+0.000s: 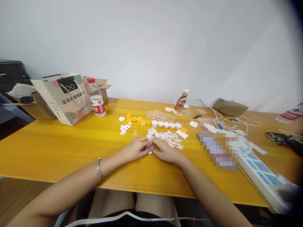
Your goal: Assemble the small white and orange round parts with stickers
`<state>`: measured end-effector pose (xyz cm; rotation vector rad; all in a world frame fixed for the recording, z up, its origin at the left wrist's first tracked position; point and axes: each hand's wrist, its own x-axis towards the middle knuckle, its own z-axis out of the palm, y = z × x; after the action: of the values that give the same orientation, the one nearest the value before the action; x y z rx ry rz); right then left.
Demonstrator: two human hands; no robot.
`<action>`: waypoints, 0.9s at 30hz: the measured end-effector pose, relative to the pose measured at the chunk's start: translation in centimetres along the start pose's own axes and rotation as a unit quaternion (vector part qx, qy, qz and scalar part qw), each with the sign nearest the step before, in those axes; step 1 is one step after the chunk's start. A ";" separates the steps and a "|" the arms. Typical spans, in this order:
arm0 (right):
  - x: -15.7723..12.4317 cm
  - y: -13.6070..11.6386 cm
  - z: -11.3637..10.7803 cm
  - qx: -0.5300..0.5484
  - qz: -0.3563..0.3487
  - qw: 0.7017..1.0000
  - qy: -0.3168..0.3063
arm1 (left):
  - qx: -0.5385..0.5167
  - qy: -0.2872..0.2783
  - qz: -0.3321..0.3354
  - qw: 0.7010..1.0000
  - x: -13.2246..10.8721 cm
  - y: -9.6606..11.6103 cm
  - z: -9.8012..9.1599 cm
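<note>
My left hand [138, 148] and my right hand [163, 150] meet at the middle of the table, fingertips pinched together on a small white plastic piece [150, 152]. Fingers cover most of that piece, so its exact kind does not show. Just beyond my hands lies a pile of white openwork plastic pieces [169, 136]. Farther back runs a row of white and orange discs [163, 124], with yellow discs [134, 119] to its left and clear rings [159, 115] behind. Small white knob-like parts [124, 129] form a cluster to the left.
On the left stand a paper bag [68, 97], a cardboard box [104, 90] and a red-capped water bottle [96, 99]. A brown drink bottle [181, 101] is near the wall. To the right lie white cables [233, 121], a blurred-out flat object [216, 151] and a long power strip [262, 176].
</note>
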<state>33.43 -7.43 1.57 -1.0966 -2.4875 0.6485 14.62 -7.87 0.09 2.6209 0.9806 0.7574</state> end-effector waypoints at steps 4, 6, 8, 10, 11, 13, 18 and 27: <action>0.1 -0.2 0.0 0.074 -0.019 0.997 0.020 | 0.010 0.021 0.007 1.000 -0.1 0.2 -0.4; 0.2 -0.3 0.1 0.146 -0.009 0.989 0.037 | 0.024 0.052 0.012 0.998 -0.1 0.3 -0.6; 0.4 -0.4 0.3 0.242 0.007 0.969 0.042 | 0.039 0.081 0.023 0.996 -0.2 0.4 -0.8; 0.5 -0.5 0.5 0.344 0.018 0.938 0.033 | 0.054 0.101 0.035 0.993 -0.1 0.4 -0.9; 0.6 -0.5 0.6 0.385 0.024 0.922 0.029 | 0.062 0.107 0.040 0.991 -0.1 0.4 -0.9; 0.8 -0.4 0.8 0.440 0.038 0.897 0.031 | 0.077 0.115 0.043 0.989 -0.1 0.3 -1.0; 1.0 -0.4 1.1 0.467 0.064 0.879 0.072 | 0.103 0.117 0.047 0.987 -0.1 0.2 -1.3; 1.0 -0.5 0.9 0.467 0.058 0.880 0.071 | 0.134 0.125 0.062 0.981 -0.1 0.1 -1.4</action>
<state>32.07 -7.21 1.16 -0.8341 -1.6075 1.5132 13.85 -7.96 1.28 2.8914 1.0566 1.0750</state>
